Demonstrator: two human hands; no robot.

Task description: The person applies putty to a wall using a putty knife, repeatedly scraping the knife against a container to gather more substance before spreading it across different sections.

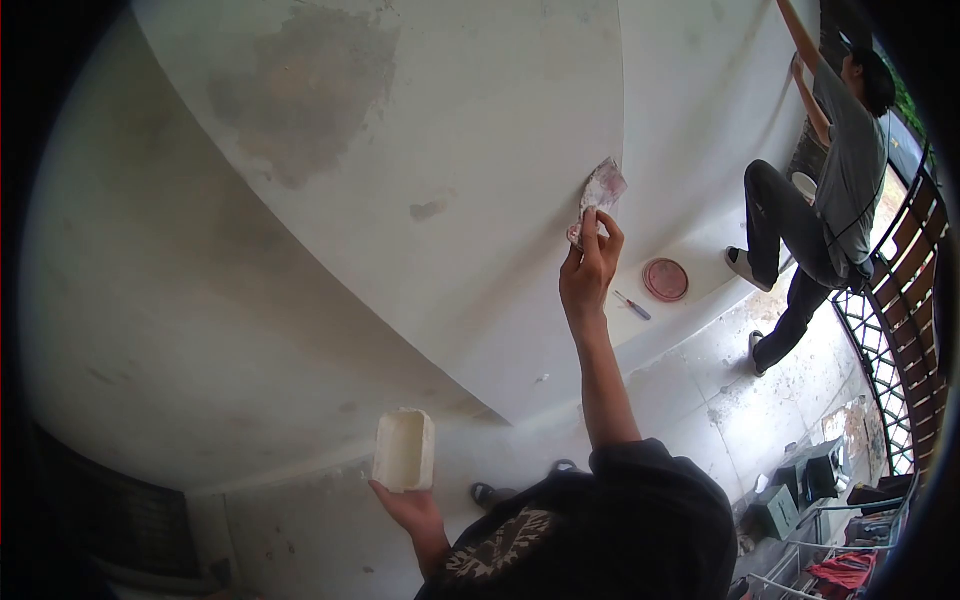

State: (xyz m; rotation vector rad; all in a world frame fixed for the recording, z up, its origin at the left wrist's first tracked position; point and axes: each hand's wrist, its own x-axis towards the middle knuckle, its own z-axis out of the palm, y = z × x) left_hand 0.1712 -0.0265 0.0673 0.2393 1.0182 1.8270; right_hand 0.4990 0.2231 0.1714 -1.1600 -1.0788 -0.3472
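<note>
While the left grip (412,508) holds a white tray (428,452) at the near left, the right grip (588,275) pinches a smeared scraper (603,187) by the wall (490,130), farther off and left of a round reddish lid (666,280).

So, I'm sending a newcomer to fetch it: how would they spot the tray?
Start at the black shirt at the bottom of the view, then go left to the left hand. The tray is held there. It is cream, hollow and oblong with rounded corners, unlike the flat, round, reddish disc to the right of the raised arm.
</note>
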